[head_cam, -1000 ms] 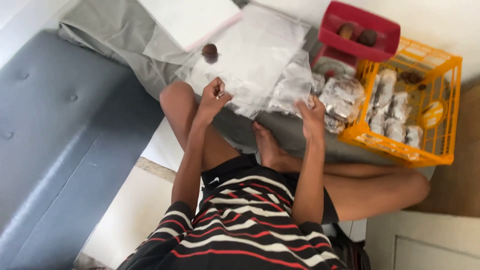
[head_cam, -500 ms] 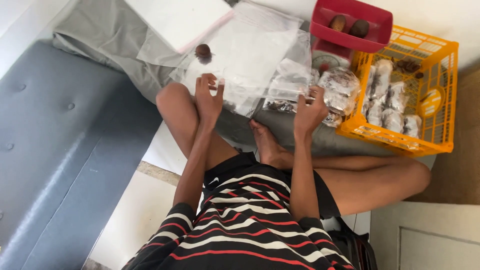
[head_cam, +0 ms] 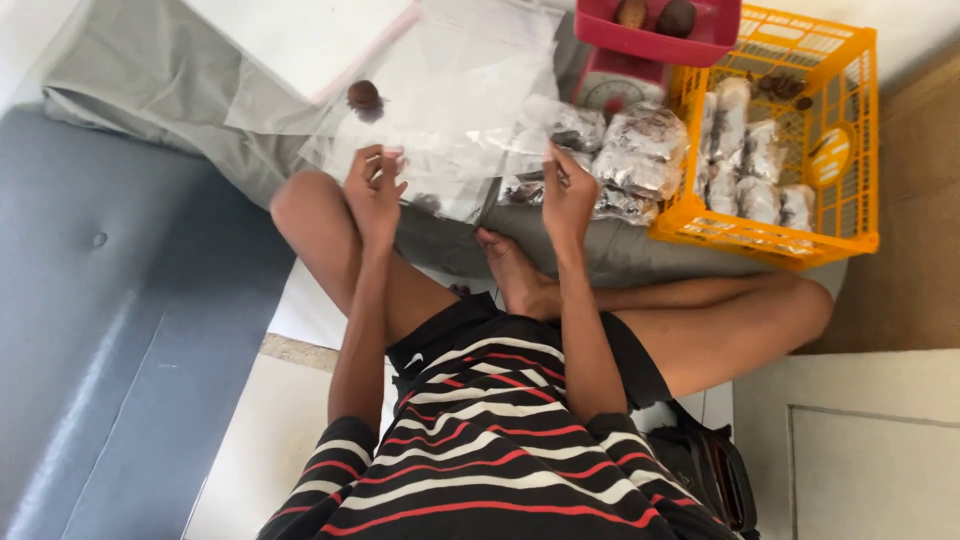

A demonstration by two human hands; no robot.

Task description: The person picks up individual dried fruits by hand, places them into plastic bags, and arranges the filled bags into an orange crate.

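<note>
I see a clear plastic bag, thin, crinkled and see-through, stretched between my two hands just left of the orange crate. My left hand pinches its left edge with fingers closed on the film; my right hand grips its right edge the same way. The crate, the largest package here, is one orange lattice box holding about six filled clear bags of dark contents, with a round yellow label on its inner wall. Against the crate's left side lies a pile of roughly four more filled bags. Above the crate's left corner sits one red tray with two brown fruits. Far left of the crate, one brown fruit lies on plastic sheet.
</note>
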